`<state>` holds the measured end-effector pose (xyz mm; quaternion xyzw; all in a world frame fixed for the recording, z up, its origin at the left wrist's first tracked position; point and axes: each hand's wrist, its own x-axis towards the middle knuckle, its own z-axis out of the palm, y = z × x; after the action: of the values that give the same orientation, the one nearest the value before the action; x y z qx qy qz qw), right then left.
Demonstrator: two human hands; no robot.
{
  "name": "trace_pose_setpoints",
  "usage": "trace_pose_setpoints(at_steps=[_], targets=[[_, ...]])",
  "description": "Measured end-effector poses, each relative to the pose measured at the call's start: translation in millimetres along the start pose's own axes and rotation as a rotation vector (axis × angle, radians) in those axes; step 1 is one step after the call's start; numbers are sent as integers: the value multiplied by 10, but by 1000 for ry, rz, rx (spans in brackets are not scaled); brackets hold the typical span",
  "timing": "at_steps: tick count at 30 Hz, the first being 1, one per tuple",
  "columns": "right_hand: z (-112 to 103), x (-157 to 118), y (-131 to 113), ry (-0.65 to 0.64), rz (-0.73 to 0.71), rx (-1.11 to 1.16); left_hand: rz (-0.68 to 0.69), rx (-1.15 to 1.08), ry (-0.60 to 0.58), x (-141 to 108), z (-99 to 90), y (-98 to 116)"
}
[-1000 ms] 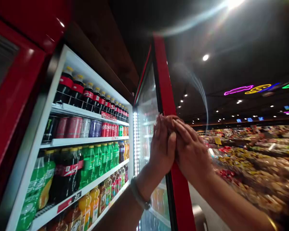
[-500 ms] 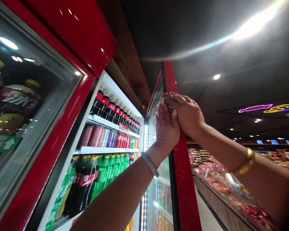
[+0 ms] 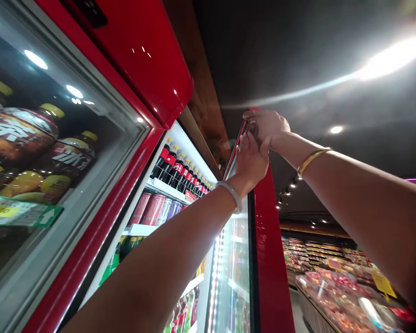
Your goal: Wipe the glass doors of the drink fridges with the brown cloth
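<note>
My left hand (image 3: 251,162), with a pale bangle (image 3: 233,194) on the wrist, lies against the inner side of the open glass cooler door (image 3: 268,240). Its fingers point up and the thumb stands apart. Just above and to the right, my right hand (image 3: 271,126) is at the upper end of the door's red frame, its fingers bent over the edge. A gold bangle (image 3: 312,159) circles that forearm. The right fingertips are in shadow and partly hidden behind the left hand.
Inside the red cooler, cola bottles (image 3: 180,171) stand above a shelf of cans (image 3: 156,208). A closed glass door (image 3: 100,152) with tea bottles behind it is at left. Packaged goods (image 3: 343,296) fill a display at lower right.
Both hands have moved up the door toward its top, and the right hand's fingers are now more bent. The view has shifted, bringing more of the left-hand glass door into sight.
</note>
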<state>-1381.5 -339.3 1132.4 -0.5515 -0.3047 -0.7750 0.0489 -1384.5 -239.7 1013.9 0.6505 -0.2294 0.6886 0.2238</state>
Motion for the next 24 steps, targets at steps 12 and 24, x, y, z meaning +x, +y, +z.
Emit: trace_pose_setpoints(at_steps=[12, 24], targets=[[-476, -1426, -714, -65, 71, 213, -143, -92, -26, -764, -186, 60], [-1249, -4014, -1818, -49, -290, 265, 17, -47, -232, -3661, -841, 167]])
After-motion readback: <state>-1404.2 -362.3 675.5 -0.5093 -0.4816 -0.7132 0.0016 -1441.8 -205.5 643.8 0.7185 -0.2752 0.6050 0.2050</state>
